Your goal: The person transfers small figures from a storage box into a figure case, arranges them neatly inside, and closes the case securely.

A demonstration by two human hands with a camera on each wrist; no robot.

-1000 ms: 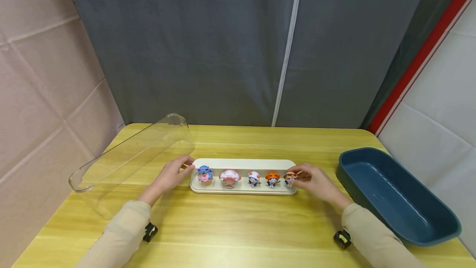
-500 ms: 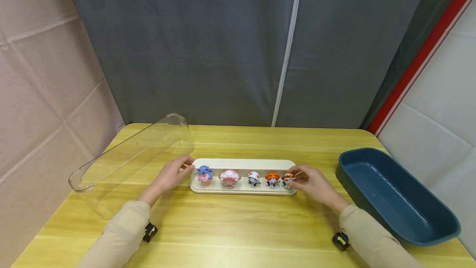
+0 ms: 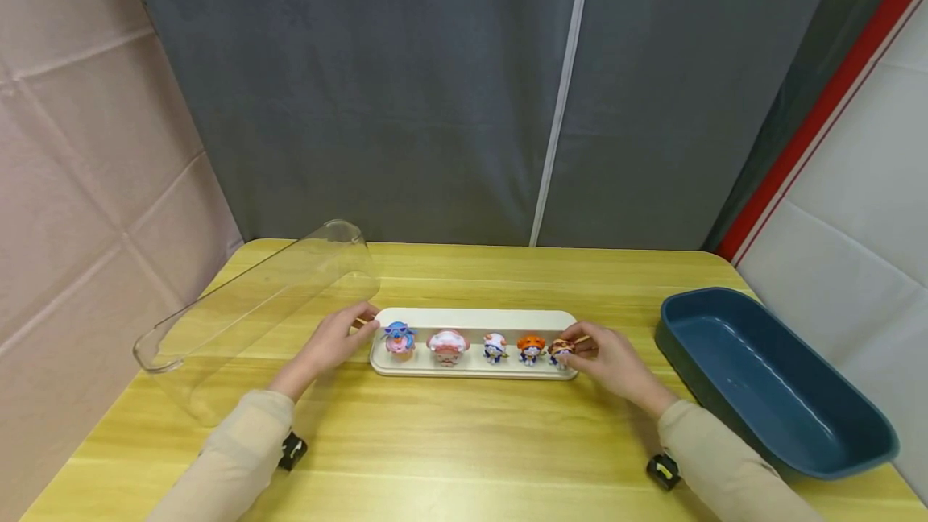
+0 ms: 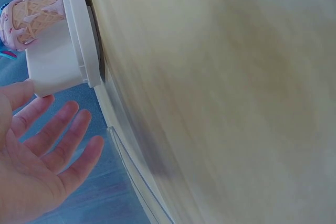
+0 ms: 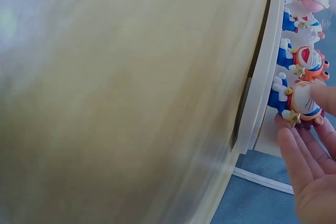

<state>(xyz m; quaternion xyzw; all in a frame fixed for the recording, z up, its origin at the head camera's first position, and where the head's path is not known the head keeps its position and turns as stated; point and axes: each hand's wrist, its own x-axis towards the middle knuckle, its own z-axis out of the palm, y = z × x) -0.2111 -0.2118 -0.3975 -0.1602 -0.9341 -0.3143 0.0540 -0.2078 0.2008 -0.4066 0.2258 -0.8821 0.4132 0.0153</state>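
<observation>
A long white tray [image 3: 464,318] stands on the table, bearing a row of small toy figurines. My right hand [image 3: 616,365] pinches the brown-hatted figurine [image 5: 303,98] at the tray's right end, thumb on its face. Close beside it stands an orange-hatted figurine [image 3: 532,350]. Further left come a small white-headed figurine [image 3: 495,348], a larger pink-and-white one [image 3: 448,347] and a blue-and-pink one on a waffle cone [image 3: 399,341]. At the tray's left end my left hand [image 3: 335,342] has its fingers spread and relaxed, thumb and index at the tray's corner [image 4: 52,82].
A clear plastic cover [image 3: 268,304] lies at the left of the wooden table [image 3: 464,441]. On the right stands a deep dark-blue basin [image 3: 768,377]. A grey curtain [image 3: 377,95] hangs behind the table's far edge, with pale cloth walls on both sides.
My right hand has shifted slightly left with the brown-hatted figurine, bringing it nearer the orange-hatted one. The left hand and tray have stayed in place.
</observation>
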